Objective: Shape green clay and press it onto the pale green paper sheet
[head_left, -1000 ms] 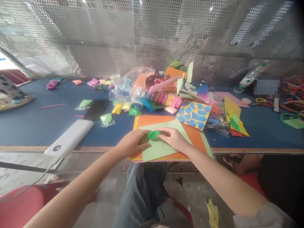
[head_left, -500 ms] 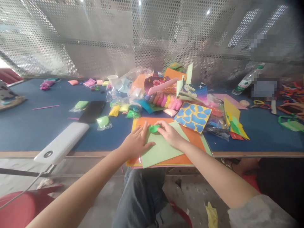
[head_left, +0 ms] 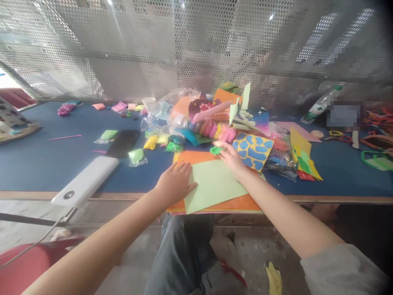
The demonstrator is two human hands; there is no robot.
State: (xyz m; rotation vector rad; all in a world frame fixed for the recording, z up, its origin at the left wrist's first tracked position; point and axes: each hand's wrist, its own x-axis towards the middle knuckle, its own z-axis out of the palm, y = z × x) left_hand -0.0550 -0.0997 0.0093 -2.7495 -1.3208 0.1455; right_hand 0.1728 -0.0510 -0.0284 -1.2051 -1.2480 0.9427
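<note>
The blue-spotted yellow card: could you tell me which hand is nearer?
Right: the right hand is right by the card; the left hand rests farther away on orange paper.

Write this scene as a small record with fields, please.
Left hand: flat on orange paper, beside light green paper
Right hand: pinching green clay
Nearby: blue-patterned card, clay packets
Surface: blue table
</note>
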